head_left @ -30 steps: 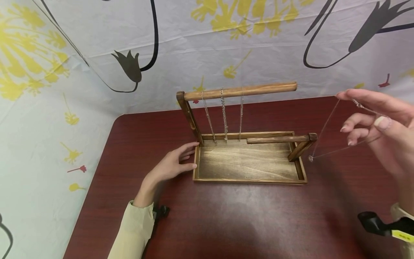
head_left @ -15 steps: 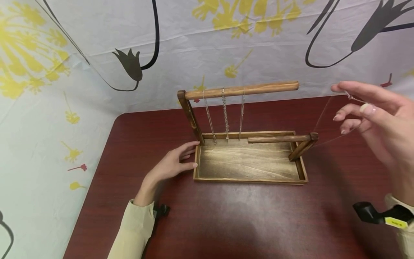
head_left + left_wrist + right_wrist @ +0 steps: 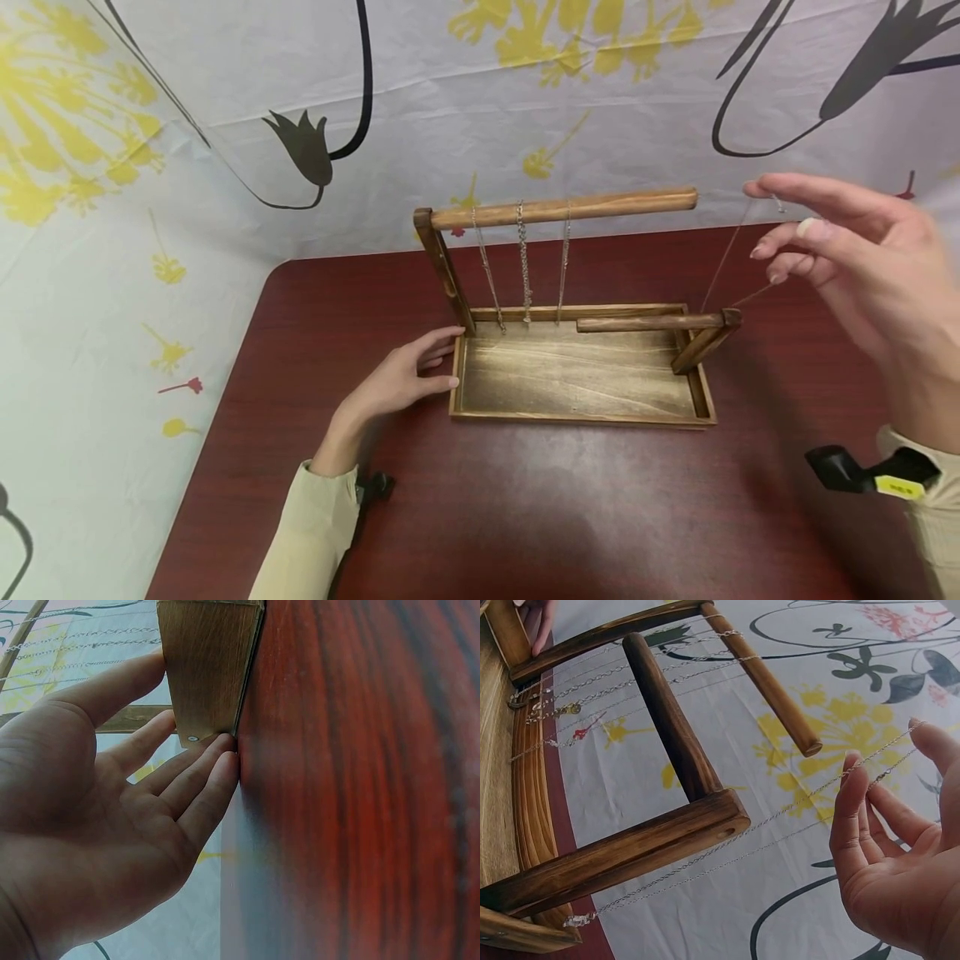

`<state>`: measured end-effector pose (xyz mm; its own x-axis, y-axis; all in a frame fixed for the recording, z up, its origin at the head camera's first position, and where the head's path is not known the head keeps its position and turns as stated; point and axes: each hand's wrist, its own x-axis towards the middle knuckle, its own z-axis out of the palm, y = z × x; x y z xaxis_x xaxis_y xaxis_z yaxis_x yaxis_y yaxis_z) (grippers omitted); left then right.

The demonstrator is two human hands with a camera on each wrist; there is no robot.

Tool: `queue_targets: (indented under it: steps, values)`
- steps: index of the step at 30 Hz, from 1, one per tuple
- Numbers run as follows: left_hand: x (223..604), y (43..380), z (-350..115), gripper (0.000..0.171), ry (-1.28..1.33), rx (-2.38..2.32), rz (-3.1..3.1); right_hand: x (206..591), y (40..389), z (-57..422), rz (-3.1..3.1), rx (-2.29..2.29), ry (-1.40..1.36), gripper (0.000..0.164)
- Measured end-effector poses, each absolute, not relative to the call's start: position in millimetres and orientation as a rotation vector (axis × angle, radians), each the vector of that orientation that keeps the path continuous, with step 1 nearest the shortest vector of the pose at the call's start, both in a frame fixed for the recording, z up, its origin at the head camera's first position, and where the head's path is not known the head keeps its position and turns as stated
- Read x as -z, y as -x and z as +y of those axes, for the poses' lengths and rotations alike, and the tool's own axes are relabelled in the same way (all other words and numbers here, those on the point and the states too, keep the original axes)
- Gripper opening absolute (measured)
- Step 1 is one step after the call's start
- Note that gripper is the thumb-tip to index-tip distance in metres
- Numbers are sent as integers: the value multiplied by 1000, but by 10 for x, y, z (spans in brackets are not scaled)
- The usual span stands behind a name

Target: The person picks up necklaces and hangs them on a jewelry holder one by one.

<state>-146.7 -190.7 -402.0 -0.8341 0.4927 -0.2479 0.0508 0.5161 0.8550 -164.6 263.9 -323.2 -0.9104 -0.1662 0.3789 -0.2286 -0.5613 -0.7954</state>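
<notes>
My right hand [image 3: 873, 258] is raised at the right of a wooden jewelry stand. It holds a thin silver necklace [image 3: 780, 806] strung across its spread thumb and fingers. The loop hangs down past the stand's lower bar [image 3: 645, 323], and its clear pendant [image 3: 577, 920] dangles by the outer tray corner in the right wrist view. My left hand [image 3: 393, 375] touches the left end of the stand's tray [image 3: 577, 419], fingers extended; the left wrist view shows thumb and fingertips at the tray's end wall [image 3: 210, 660]. Several necklaces [image 3: 524, 267] hang from the tall bar [image 3: 600, 206].
The stand is on a dark red wood table [image 3: 585, 508], near its back edge. Behind it hangs a white cloth [image 3: 420, 142] printed with flowers. Both bars have a free end: the tall one points right, the lower one left.
My right hand has moved left with the necklace, closer to the tall bar's free end. The hanging loop has shifted behind the lower bar's post in the head view. My left hand stays put.
</notes>
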Motion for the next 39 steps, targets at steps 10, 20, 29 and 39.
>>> queue_targets:
  steps: [10,20,29,39]
  values:
    - [4009,1459,-1914,65,-445,-1261,2303,3140,1704,2505,-1606,-2628,-630,47]
    - [4022,1452,-1923,66,-444,-1267,2302,3063,1758,2366,-1631,-2623,-665,47]
    - [4023,1467,-1920,66,-448,-1269,2296,2990,1785,2239,-1684,-2575,-717,48]
    - [4051,1477,-1917,65,-448,-1275,2293,2949,1790,2108,-1795,-2550,-720,47]
